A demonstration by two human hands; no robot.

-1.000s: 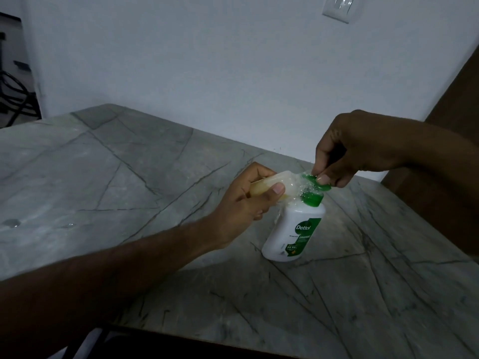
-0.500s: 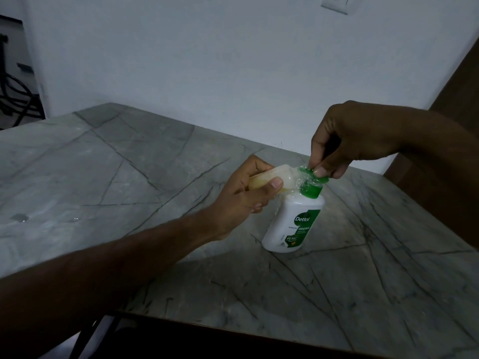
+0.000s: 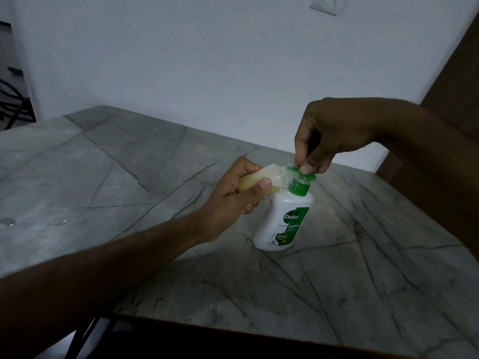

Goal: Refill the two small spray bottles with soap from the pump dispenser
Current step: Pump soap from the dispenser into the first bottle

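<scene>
Gripping small bottle (image 3: pixel 261 178) sideways, left hand (image 3: pixel 233 200); right hand (image 3: pixel 324 136) pinches pump (image 3: pixel 300 178) (fingers down).

White pump dispenser (image 3: pixel 281 224) with green cap and label; pale yellowish spray bottle (image 3: pixel 261 178); grey dark-veined marble table (image 3: pixel 129 161)

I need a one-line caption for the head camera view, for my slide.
Left hand holds a small bottle at the green pump of the soap dispenser, right hand pressing it.
</scene>
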